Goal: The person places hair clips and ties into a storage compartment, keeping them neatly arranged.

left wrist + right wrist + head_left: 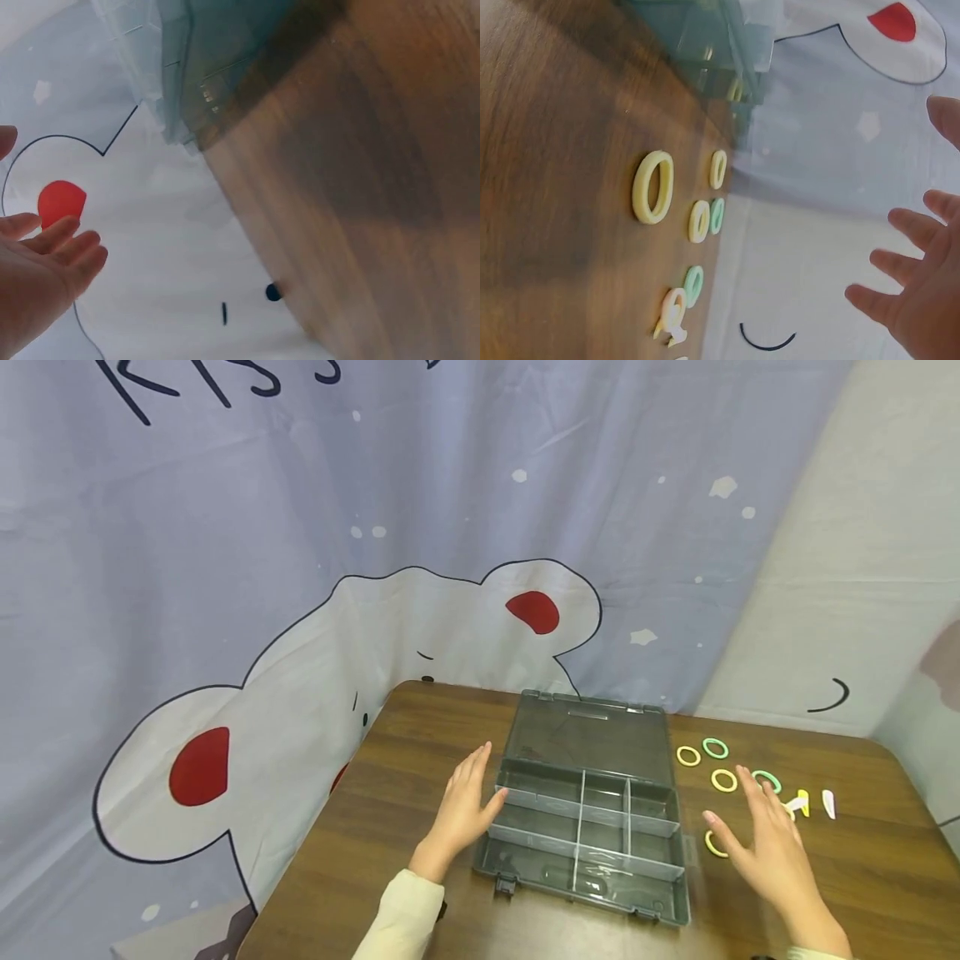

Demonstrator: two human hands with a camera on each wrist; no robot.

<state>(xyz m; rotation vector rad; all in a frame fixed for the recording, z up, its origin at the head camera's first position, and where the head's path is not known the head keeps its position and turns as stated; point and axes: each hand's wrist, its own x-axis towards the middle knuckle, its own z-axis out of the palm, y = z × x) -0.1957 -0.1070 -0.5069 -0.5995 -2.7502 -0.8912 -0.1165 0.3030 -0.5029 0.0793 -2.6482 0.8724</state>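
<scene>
1. Box pos.: the box (pixel 532 817) sits on the table (pixel 420 760) nearer the far edge than the side edges' near ends, roughly btwn far L and far R corners. Lid (pixel 588 735) is folded back toward the far edge; latches (pixel 506 885) face me. Prob. reason: compartments face up and the lid lies clear of both hands. Dividers (pixel 536 841) split the tray into rows and cells, prob. for sorting small pcs.

2. Small pcs.: yel. rings (pixel 641 187) and grn. rings (pixel 713 217) lie flat, loose, R of the box, toward the table's far R corner. A yel. piece (pixel 804 804) and a white piece (pixel 828 804) lie farther toward the R edge. Prob. reason: this side suits my R reach and leaves the box access unblocked.

3. L grip: my L hand (pixel 461 806) is raised by the box's L wall, on the table's L-edge side. Fingers extended, thumb spread well away. Holds nothing; per L wrist view, hand is apart from the box.

4. R grip: my R hand (pixel 776 856) is raised R of the box, in line w/ the rings as seen from above. Fingers spread, thumb wide. Holds nothing; per R wrist view, no contact w/ any ring.

5. Note: hands flank the box, palms approx. facing each other; prob. a neutral, ready pos. w/ neither side committed. Exact hand height: can't tell.
</scene>
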